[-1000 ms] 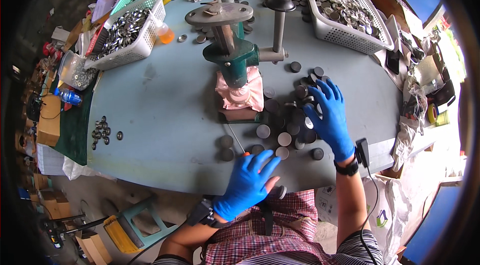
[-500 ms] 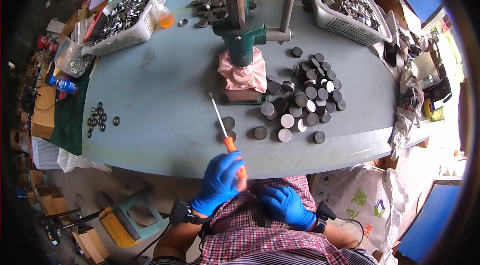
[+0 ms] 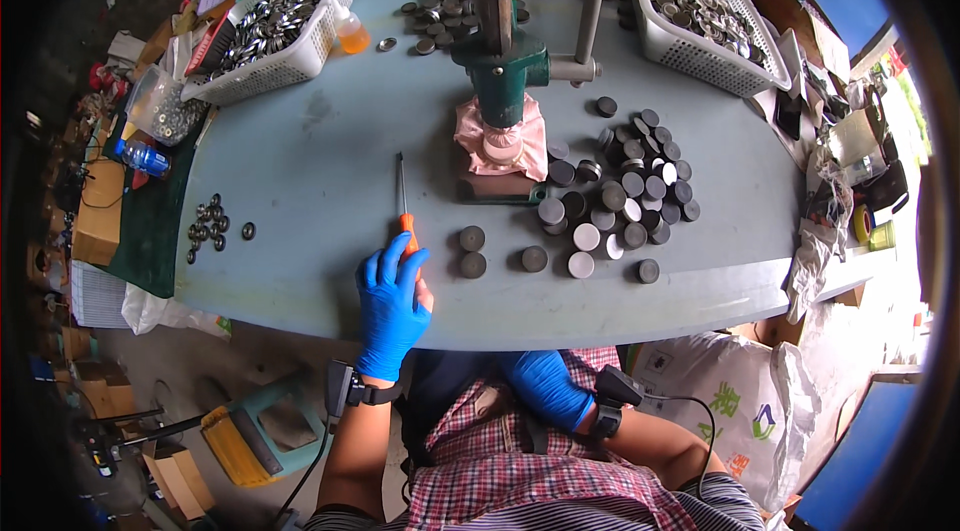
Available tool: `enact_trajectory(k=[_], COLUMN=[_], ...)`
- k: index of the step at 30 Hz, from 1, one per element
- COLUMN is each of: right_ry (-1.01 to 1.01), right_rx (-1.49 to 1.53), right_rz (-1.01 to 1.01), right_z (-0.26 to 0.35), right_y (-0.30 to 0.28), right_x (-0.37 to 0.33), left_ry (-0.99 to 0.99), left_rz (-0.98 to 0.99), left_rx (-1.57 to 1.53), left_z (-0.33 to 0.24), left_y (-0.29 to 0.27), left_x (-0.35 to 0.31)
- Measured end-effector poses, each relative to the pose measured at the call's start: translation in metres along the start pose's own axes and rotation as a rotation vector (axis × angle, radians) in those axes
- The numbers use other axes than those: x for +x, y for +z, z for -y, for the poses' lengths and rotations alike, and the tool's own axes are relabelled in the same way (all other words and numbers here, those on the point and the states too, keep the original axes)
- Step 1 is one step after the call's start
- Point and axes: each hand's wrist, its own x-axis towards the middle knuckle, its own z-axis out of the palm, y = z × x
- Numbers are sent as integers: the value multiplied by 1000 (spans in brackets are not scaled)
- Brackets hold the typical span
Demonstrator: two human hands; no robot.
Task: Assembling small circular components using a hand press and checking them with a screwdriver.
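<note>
My left hand (image 3: 392, 306), in a blue glove, has its fingers round the orange handle of a screwdriver (image 3: 406, 223) over the front of the table. The dark shaft points away from me, to the left of a green hand press (image 3: 500, 91). Under the press's ram, pink cloth (image 3: 503, 146) is bunched over a round piece. My right hand (image 3: 548, 386), also gloved in blue, rests low by my lap at the table's front edge; its fingers are hidden. Two dark round discs (image 3: 472, 251) lie one behind the other just right of the screwdriver.
Many black and grey discs (image 3: 632, 186) are heaped right of the press. Small metal rings (image 3: 209, 224) lie at the left. White baskets of metal parts stand at the back left (image 3: 270, 71) and back right (image 3: 700, 61), with an orange-liquid bottle (image 3: 350, 34) beside the left one.
My left hand has moved forward and left from the table's edge, taking the screwdriver with it. My right hand has slid slightly left and partly under the edge. The view has shifted a little.
</note>
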Motion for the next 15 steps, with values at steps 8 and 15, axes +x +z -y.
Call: enact_trajectory(k=[8,15], right_ry=[-20,328], right_rx=[394,1979], right_rz=[9,-208], right_z=[0,-2], right_y=[-40,-106], right_x=[-16,-32], left_ry=[43,-105], left_rz=[-113,39], left_rx=[-212,-860], left_z=[-49,-95], left_y=[-7,-29], left_x=[-18,-37])
